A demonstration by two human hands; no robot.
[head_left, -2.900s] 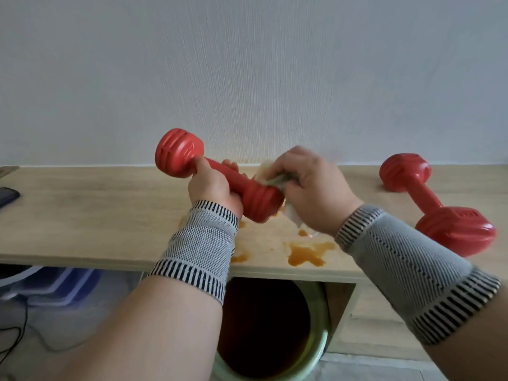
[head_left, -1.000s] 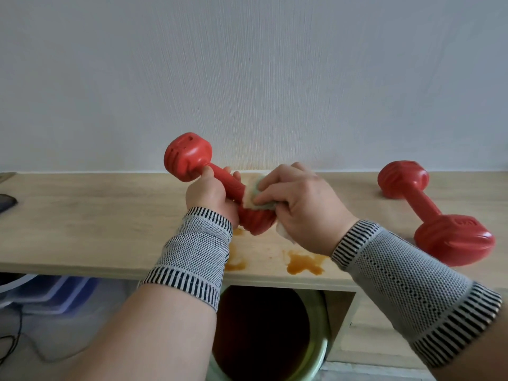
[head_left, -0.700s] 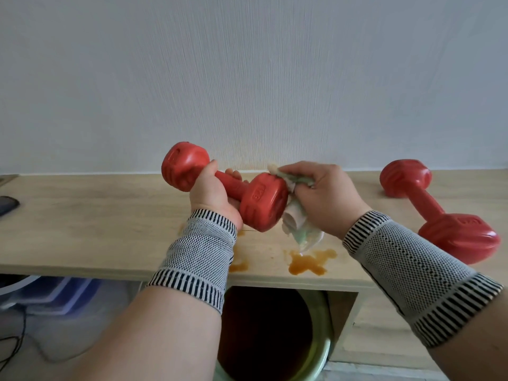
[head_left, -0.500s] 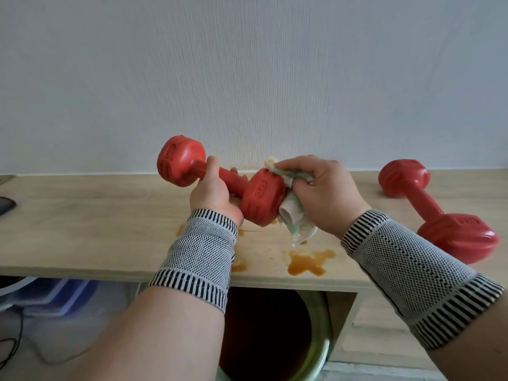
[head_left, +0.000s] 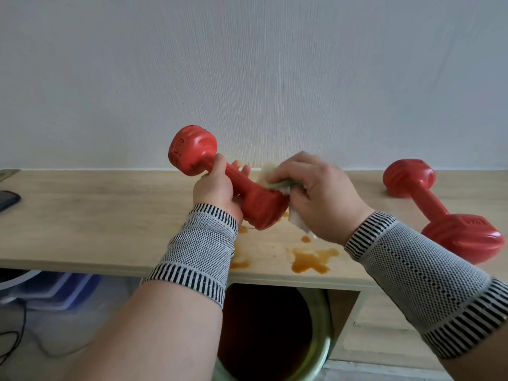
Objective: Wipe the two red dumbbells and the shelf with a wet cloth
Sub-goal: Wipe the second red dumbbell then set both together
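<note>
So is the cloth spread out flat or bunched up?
Bunched up: the cloth is crumpled in the right hand against the held dumbbell.

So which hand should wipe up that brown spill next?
Probably the right hand: it already holds the cloth, and the spill lies just below it. The left hand is busy gripping the dumbbell.

A dumbbell [head_left: 242,185] is held above the shelf [head_left: 96,215], over spills [head_left: 312,259] near its front edge; a second dumbbell [head_left: 439,213] lies on the shelf at right. A phone [head_left: 8,199] lies at the far left; a basin [head_left: 275,339] sits below.
</note>
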